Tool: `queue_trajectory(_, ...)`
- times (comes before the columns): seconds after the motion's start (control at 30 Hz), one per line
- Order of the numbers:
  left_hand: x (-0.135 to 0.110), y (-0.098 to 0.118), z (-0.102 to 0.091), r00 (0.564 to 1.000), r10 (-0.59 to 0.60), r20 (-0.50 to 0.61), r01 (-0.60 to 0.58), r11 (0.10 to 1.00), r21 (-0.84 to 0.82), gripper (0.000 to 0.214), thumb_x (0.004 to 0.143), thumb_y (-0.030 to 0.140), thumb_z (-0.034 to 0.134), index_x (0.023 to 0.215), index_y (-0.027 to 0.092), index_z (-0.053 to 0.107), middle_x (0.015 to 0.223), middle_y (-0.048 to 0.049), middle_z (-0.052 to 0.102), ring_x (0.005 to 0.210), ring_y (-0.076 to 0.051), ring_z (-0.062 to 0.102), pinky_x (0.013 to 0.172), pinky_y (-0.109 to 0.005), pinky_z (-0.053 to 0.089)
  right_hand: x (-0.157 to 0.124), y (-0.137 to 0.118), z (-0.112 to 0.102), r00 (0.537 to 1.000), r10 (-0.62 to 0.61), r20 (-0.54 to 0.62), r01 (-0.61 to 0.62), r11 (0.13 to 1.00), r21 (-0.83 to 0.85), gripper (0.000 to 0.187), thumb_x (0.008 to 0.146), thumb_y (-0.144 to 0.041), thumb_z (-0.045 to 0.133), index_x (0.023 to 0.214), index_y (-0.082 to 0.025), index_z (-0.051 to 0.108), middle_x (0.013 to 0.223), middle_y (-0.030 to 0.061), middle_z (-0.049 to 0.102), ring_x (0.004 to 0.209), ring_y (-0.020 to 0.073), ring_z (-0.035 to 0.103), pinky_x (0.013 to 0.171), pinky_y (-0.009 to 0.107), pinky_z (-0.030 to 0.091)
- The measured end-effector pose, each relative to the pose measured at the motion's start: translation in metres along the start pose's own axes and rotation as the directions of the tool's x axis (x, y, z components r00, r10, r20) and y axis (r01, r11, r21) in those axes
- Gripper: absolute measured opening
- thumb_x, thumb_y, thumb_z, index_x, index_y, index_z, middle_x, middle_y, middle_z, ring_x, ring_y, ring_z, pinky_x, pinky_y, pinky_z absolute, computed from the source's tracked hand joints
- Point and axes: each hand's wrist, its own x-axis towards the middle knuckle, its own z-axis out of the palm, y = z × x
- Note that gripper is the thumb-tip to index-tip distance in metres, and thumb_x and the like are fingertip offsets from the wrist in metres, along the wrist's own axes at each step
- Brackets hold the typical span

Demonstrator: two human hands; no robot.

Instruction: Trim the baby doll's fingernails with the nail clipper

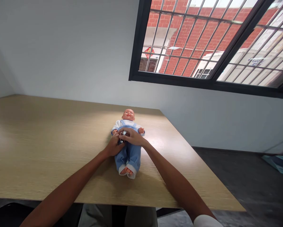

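Observation:
A baby doll (pixel 128 148) in blue dungarees and a white top lies on its back on the wooden table (pixel 49 151), head away from me. Both my hands meet over its belly. My left hand (pixel 114 145) has its fingers closed on a small dark and silvery object (pixel 121 137) at the doll's waist; I cannot make out what it is. My right hand (pixel 132 137) rests curled over the doll's chest, its fingertips pinching at the same spot.
The table runs to a white wall at the back. A barred window (pixel 203 41) with a black frame looks onto a red brick building. To the right the table edge drops to a dark floor, with a blue thing (pixel 280 164) lying at the far right.

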Motion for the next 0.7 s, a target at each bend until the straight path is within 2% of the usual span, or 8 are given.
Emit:
queue_trajectory(0.23, -0.0003, -0.0015, 0.0007, 1.000, -0.001, -0.011, 0.000, 1.000, -0.009, 0.034, 0.095, 0.028, 0.069, 0.125, 0.018, 0.082, 0.138, -0.0149, 0.081, 0.127, -0.036, 0.072, 0.126, -0.061, 0.055, 0.0006, -0.0008, -0.0004, 1.000, 0.016, -0.003, -0.016, 1.000, -0.004, 0.053, 0.098, -0.070, 0.081, 0.116, -0.020, 0.078, 0.093, 0.0025, 0.074, 0.074, 0.0170, 0.060, 0.070, 0.032, 0.049)
queue_trajectory(0.47, 0.0011, 0.0019, -0.0022, 1.000, -0.002, 0.020, 0.002, 1.000, 0.001, 0.019, 0.096, 0.030, 0.066, 0.104, 0.019, 0.079, 0.123, -0.0134, 0.081, 0.120, -0.035, 0.073, 0.117, -0.057, 0.058, 0.0006, -0.0009, 0.0000, 1.000, 0.016, -0.002, -0.016, 1.000, -0.001, 0.055, 0.097, -0.072, 0.081, 0.115, -0.021, 0.078, 0.087, 0.0009, 0.071, 0.073, 0.0172, 0.060, 0.069, 0.032, 0.048)
queue_trajectory(0.7, 0.0011, 0.0026, -0.0028, 1.000, -0.002, 0.021, 0.002, 1.000, 0.001, 0.016, 0.094, 0.028, 0.067, 0.103, 0.020, 0.079, 0.125, -0.0127, 0.081, 0.121, -0.035, 0.072, 0.115, -0.056, 0.058, 0.0004, -0.0014, 0.0004, 1.000, -0.002, -0.004, 0.002, 1.000, 0.011, 0.052, 0.098, -0.069, 0.080, 0.113, -0.020, 0.077, 0.089, 0.0014, 0.072, 0.073, 0.0166, 0.058, 0.072, 0.033, 0.047)
